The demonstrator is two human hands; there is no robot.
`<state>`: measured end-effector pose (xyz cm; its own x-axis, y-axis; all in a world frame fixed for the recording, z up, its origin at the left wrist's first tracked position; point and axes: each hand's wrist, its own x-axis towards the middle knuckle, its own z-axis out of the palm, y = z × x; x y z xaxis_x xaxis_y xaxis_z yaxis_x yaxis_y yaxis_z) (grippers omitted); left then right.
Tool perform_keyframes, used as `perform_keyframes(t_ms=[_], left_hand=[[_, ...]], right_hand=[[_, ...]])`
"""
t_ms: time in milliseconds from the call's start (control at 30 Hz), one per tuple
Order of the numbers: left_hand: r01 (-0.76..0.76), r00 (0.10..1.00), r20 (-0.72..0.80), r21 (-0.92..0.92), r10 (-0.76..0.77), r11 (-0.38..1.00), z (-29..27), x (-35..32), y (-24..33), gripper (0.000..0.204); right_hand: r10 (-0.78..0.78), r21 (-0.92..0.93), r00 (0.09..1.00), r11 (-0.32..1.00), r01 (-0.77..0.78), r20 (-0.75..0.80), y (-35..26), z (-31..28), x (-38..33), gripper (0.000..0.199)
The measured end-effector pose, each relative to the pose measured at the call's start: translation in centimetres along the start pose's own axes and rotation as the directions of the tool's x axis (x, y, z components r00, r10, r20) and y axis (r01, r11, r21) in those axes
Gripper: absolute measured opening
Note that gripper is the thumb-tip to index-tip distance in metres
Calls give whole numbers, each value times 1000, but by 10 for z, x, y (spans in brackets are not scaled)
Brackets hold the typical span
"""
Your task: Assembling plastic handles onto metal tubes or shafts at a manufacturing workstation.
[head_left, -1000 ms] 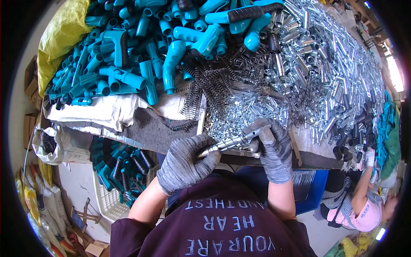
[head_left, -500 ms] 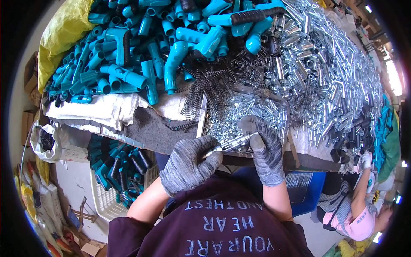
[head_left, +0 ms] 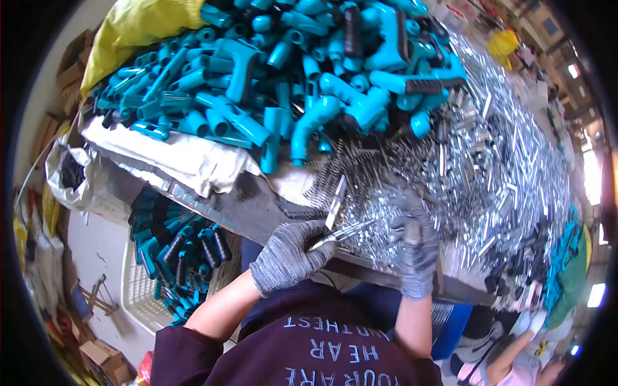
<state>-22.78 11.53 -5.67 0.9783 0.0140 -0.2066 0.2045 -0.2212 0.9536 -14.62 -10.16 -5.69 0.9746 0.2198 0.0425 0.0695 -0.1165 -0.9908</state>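
Observation:
My left hand [head_left: 288,255], in a grey knit glove, grips a thin shiny metal rod [head_left: 341,233] that points right over the table edge. In a matching glove, my right hand [head_left: 416,246] is curled on small metal parts at the rod's far end, resting on the heap of silver metal pieces [head_left: 489,174]. A flat metal strip [head_left: 335,201] lies just beyond my left hand. Dark coil springs [head_left: 351,166] lie behind it. A big pile of teal plastic handles [head_left: 302,71] fills the back of the table.
A white cloth [head_left: 187,161] lies under the teal pile's front. A white basket [head_left: 138,283] of teal handles with black grips stands on the floor at left. Another person [head_left: 508,357] sits at lower right. A yellow sack [head_left: 129,32] lies at back left.
My right hand has moved further right and onto the silver heap, away from my left hand. My left hand still holds the rod, shifted slightly right.

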Motion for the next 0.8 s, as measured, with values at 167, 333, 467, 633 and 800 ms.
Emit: perform_keyframes(t_ms=[167,333,467,633,800], left_hand=[[-10,999,-52,-27,9,1000,-13,4,-43,31],[-147,981,-139,-55,139,988,-5,10,-66,34],[-131,983,-139,-79,120,988,-2,13,-67,35],[-160,976,-162,-82,146,984,0,15,-74,31],[-147,977,-162,-54,137,988,-4,9,-69,28]], right_hand=[[-227,-246,933,922,298,280,-53,47,44,60],[-317,-557,708,451,698,631,-49,147,105,76],[-91,-616,622,86,783,778,-33,192,146,71],[-145,-614,600,-288,735,787,-34,178,138,47],[-382,-667,770,389,636,511,-83,79,96,41]])
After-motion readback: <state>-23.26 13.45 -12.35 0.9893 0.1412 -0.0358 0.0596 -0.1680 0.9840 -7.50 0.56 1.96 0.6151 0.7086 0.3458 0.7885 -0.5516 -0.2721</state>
